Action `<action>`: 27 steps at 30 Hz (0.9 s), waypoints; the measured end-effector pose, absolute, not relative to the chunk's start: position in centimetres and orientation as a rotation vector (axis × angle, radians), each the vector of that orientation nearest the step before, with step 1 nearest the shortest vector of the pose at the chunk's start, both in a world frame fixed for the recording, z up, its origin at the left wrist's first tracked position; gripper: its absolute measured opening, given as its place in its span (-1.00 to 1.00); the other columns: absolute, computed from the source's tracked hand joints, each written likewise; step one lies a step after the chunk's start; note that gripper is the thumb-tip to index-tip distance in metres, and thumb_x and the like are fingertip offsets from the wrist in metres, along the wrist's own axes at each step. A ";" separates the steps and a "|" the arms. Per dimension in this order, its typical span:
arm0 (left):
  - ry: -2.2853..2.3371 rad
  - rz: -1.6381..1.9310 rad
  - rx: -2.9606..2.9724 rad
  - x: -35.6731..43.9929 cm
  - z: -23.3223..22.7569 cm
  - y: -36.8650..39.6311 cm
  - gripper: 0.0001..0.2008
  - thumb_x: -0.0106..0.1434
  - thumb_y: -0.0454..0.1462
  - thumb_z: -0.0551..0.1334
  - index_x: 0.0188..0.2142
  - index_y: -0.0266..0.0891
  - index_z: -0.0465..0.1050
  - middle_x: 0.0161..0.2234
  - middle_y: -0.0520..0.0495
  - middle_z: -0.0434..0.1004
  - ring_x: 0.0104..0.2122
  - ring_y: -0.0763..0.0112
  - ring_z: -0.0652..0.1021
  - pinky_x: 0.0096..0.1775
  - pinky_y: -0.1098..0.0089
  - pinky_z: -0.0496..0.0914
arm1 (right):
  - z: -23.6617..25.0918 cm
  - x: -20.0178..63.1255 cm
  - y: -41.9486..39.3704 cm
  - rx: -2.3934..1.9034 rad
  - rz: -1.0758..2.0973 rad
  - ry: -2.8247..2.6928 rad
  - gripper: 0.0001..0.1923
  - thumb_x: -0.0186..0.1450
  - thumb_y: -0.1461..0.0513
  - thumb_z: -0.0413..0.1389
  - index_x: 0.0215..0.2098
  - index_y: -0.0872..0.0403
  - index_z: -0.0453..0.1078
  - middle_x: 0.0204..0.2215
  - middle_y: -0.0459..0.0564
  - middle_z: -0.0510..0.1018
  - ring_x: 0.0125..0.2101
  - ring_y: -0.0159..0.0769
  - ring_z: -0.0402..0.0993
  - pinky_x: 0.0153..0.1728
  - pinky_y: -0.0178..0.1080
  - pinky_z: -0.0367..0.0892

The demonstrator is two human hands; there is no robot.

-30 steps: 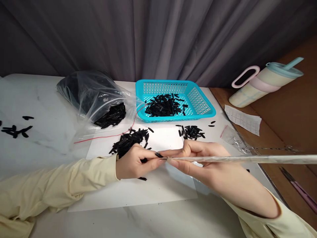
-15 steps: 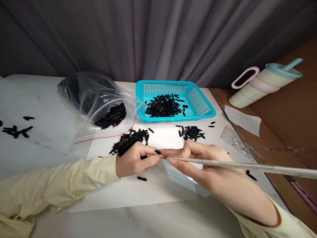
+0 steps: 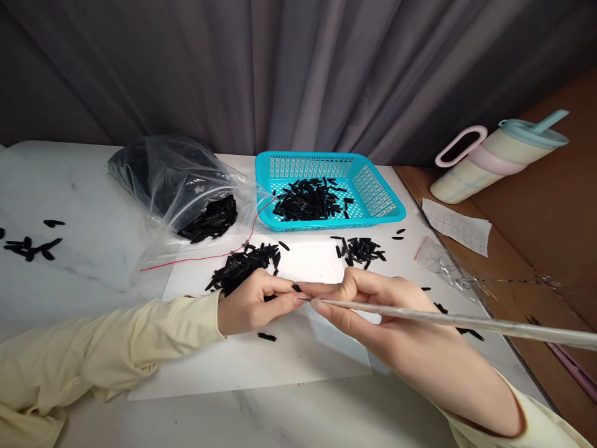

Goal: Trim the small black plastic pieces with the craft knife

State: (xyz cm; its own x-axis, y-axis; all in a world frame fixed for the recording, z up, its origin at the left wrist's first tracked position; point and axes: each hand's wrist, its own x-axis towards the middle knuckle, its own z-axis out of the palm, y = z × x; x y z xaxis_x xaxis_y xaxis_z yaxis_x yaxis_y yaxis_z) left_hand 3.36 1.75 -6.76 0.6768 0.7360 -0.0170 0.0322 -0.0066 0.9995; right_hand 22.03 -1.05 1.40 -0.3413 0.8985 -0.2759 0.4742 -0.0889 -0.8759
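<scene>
My left hand (image 3: pixel 254 305) pinches a small black piece (image 3: pixel 296 288) between thumb and fingertips over a white sheet (image 3: pixel 261 364). My right hand (image 3: pixel 373 311) meets it fingertip to fingertip and grips the near end of a long thin pale rod (image 3: pixel 466 323) that runs off to the right. A heap of black pieces (image 3: pixel 242 266) lies just behind my left hand, and a smaller heap (image 3: pixel 360 248) behind my right. One loose black piece (image 3: pixel 267 336) lies on the sheet below my left hand.
A turquoise basket (image 3: pixel 373 186) with several black pieces stands at the back centre. A clear plastic bag (image 3: pixel 172 180) of black pieces lies to its left, with a red string (image 3: pixel 196 257). Stray pieces (image 3: pixel 30 246) lie far left. A tumbler (image 3: pixel 499 158) and a paper slip (image 3: pixel 457 225) sit on the brown surface at right.
The far end of the rod has dropped lower in my right hand. Both hands stay joined at the fingertips, hardly shifted.
</scene>
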 end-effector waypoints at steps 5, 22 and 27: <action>0.663 0.613 1.420 3.5 -6.9 1.8 -0.66 0.24 -0.19 0.08 -0.63 -0.27 0.19 -0.73 0.21 -0.08 -0.71 0.64 0.01 -0.66 0.48 -0.07 | 1.6 22.0 -1.0 -1.508 1.407 -1.804 -0.65 0.25 0.07 0.12 -0.59 -0.02 0.14 -0.34 -0.09 0.59 -0.11 -0.09 0.48 -0.18 -0.21 0.33; 0.722 0.632 1.599 3.5 -6.8 1.9 -0.69 0.23 -0.24 0.08 -0.61 -0.31 0.26 -0.72 0.19 -0.03 -0.69 0.64 0.04 -0.65 0.50 -0.05 | 1.2 22.0 -0.8 -1.490 1.263 -1.810 -0.68 0.25 0.19 0.09 -0.63 0.03 0.16 -0.56 -0.13 0.49 -0.41 -0.26 0.49 -0.44 -0.32 0.30; 0.685 0.635 1.642 3.3 -6.9 1.7 -0.68 0.27 -0.26 0.06 -0.61 -0.30 0.21 -0.72 0.19 -0.04 -0.69 0.65 0.04 -0.65 0.50 -0.05 | 1.0 22.5 -0.3 -1.478 1.310 -1.770 -0.68 0.25 0.20 0.12 -0.62 0.05 0.18 -0.46 -0.11 0.57 -0.29 -0.25 0.53 -0.43 -0.35 0.30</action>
State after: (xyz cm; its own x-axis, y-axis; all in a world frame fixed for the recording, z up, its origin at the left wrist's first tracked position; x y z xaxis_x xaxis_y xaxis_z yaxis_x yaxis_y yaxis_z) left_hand 3.26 1.65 -6.87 0.6789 0.7332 0.0395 0.0947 -0.1408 0.9855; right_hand 22.50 -0.34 1.03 -0.2980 0.9326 -0.2039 0.4678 -0.0435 -0.8827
